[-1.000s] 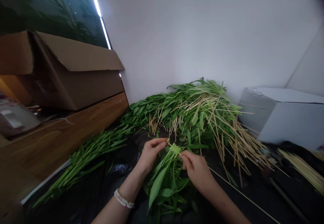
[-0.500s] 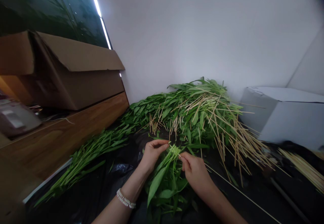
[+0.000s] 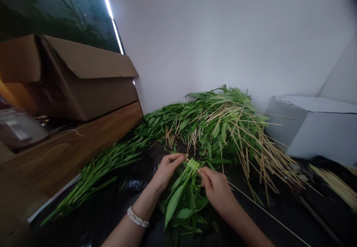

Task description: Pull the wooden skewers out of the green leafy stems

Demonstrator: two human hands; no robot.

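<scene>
My right hand (image 3: 213,183) pinches the near end of a thin wooden skewer (image 3: 199,170). A row of leafy green stems (image 3: 193,164) sits side by side on that skewer, their cut ends up and their long leaves (image 3: 184,206) hanging down between my wrists. At the skewer's other end my left hand (image 3: 170,167), a pearl bracelet (image 3: 137,218) on its wrist, has thumb and forefinger pressed together by the tip. A small greenish-brown bit shows at those fingertips, too small to name.
Behind my hands lies a heap of leafy greens (image 3: 178,116) with many wooden sticks (image 3: 262,154) poking out. Loose stems (image 3: 83,182) lie to the left on black plastic (image 3: 103,209). A cardboard box (image 3: 92,96) stands on a wooden ledge (image 3: 117,122); a white box (image 3: 320,128) stands right.
My left fingertips have shifted slightly at the skewer's tip, where a green piece showed before and a browner bit shows now. My right hand keeps its pinch; the view has moved a little.
</scene>
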